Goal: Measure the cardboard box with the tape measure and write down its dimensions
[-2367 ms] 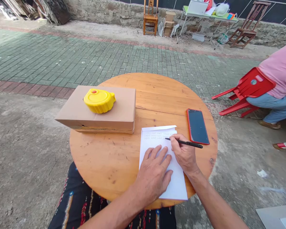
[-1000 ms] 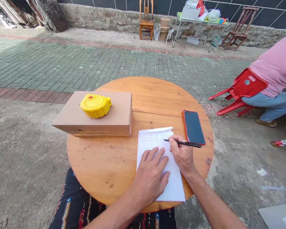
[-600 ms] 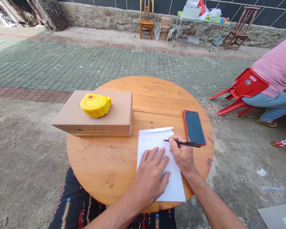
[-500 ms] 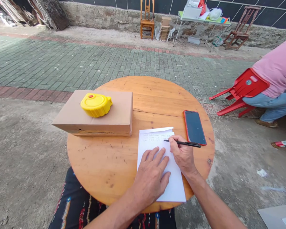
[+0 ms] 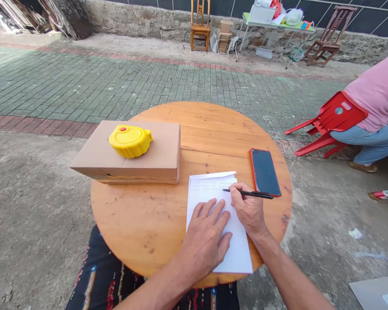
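Observation:
A white sheet of paper (image 5: pixel 203 191) with a few rows of small writing at its top lies on a round wooden table (image 5: pixel 142 215). My left hand (image 5: pixel 205 241) rests flat on the sheet, fingers spread. My right hand (image 5: pixel 248 209) grips a black pen (image 5: pixel 250 193), its tip touching the paper just below the written rows. A phone in a red case (image 5: pixel 265 171) lies screen up just right of the sheet. At the table's left, a flat cardboard box (image 5: pixel 163 157) carries a yellow tape measure (image 5: pixel 129 141).
A person in a pink top (image 5: pixel 377 92) sits on a red plastic chair (image 5: pixel 334 120) to the right. Far back stand a wooden chair (image 5: pixel 199 28), a folding table with clutter (image 5: pixel 278 23) and another chair (image 5: pixel 325 43). Paving and bare concrete surround the table.
The pen tip has stayed on the third written row with only slight shifts. My left hand has kept pressing the sheet. The view has drifted a little.

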### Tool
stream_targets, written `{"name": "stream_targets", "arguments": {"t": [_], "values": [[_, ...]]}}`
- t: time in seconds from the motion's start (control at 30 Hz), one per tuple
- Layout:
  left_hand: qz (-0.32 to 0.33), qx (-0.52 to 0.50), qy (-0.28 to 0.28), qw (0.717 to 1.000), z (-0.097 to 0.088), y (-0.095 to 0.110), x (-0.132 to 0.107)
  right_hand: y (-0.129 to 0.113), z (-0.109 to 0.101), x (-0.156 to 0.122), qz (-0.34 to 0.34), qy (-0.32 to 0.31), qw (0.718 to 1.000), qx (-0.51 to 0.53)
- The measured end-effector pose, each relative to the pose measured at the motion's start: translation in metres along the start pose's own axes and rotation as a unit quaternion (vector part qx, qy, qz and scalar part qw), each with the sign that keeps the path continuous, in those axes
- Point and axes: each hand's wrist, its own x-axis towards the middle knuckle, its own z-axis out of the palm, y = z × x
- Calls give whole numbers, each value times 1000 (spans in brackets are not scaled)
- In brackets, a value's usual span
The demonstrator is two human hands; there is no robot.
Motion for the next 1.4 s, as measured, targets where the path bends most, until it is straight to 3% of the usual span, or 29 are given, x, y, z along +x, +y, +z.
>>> {"name": "stream_targets", "arguments": {"t": [0.2,0.63,1.13,1.4], "values": [[1,-3,1,1000,0,1,0,0,0,1,-3,-7,1000,1],[-2,5,2,1000,2,0,0,-4,-4,0,24,44,998,30],[0,4,-1,1000,3,0,0,-1,-2,2,6,21,1000,-2],[0,5,-2,1000,2,1,-1,-3,-4,1,31,22,999,38]]}}
